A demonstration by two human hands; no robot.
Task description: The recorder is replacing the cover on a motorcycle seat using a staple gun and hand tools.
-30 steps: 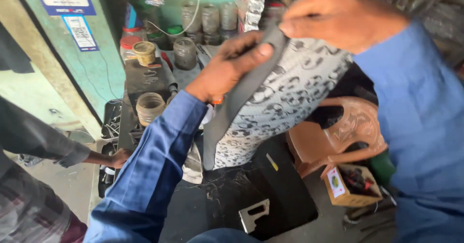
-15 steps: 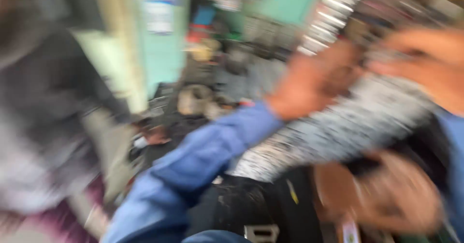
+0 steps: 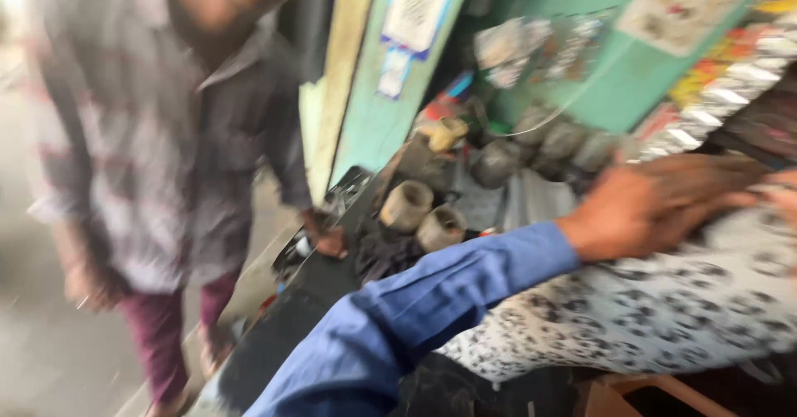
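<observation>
Head view: left hand (image 3: 656,205) fingers curl over soft, black-spotted white fabric (image 3: 664,309) (blurred; right hand barely visible).

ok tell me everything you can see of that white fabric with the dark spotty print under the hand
The white fabric with a dark blotchy print covers a bulky rounded form at lower right, looking soft and slightly wrinkled. The blue-sleeved left hand rests on its top edge; the right hand barely shows at the frame's edge. The picture is blurred, so finer detail is unclear.

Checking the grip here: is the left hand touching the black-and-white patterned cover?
Touching. In the head view the left hand lies pressed on the top edge of the black-and-white patterned cover, with no gap between them, though the picture is blurred.
</observation>
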